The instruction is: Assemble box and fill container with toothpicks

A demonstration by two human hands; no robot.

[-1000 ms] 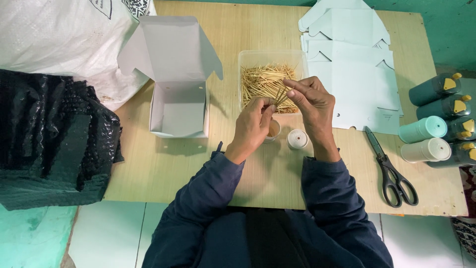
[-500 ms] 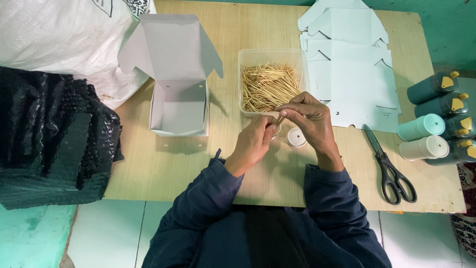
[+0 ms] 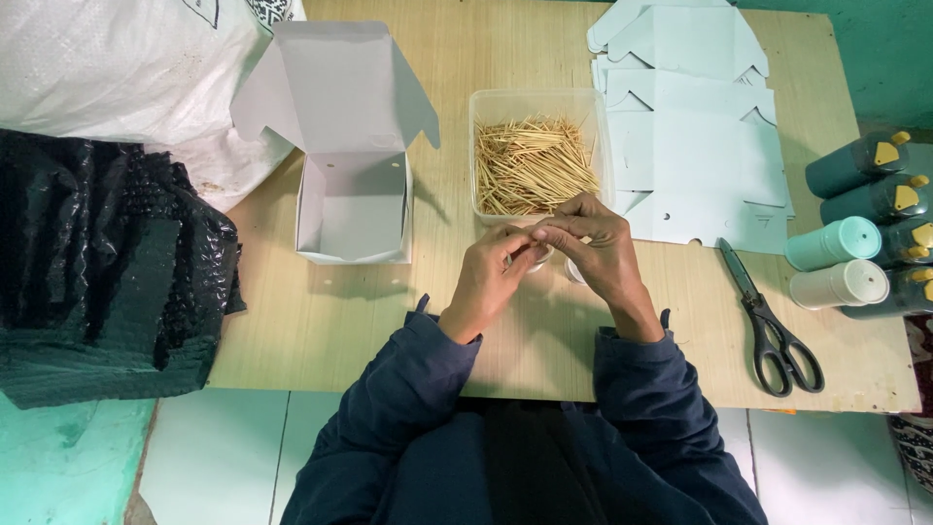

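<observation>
Pinching something small between both sets of fingertips, the left hand (image 3: 491,277) and right hand (image 3: 598,251) meet just before the tub of toothpicks (image 3: 535,160) mid-table; what they hold is hidden. Next likely calls for a steady, fine grip. An open box (image 3: 352,199) waits left, scissors (image 3: 773,326) right.

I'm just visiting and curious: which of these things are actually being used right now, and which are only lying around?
In use:
- left hand and right hand, fingertips together over a small container, mostly hidden
- clear tub of toothpicks, just beyond the hands

Lying about:
- open white box
- flat box blanks
- scissors
- capped bottles
- black plastic bag
- white sack
</observation>
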